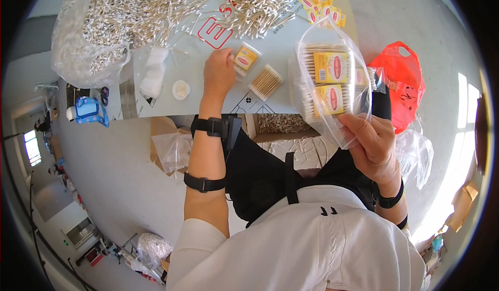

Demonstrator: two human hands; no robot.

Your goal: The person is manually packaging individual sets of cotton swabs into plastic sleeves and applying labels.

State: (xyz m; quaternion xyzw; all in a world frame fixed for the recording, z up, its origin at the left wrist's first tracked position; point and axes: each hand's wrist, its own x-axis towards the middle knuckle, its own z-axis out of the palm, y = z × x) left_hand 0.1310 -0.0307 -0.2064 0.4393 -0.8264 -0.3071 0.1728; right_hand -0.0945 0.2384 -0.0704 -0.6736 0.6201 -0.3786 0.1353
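Note:
My right hand (373, 144) holds up a clear plastic bag (332, 78) with two labelled packs of wooden cotton swabs inside. My left hand (219, 71) reaches out over the table and rests its fingers on a small swab pack with a yellow label (246, 57). A bundle of swabs without a label (265, 81) lies just right of that pack. A black strap sits on each wrist.
Loose cotton swabs are heaped at the back (254, 5), and more fill a big clear bag (93, 31) at the left. Yellow labels (317, 0) lie at the back right. A red plastic bag (403, 78) hangs right of the table (208, 96). Boxes stand below.

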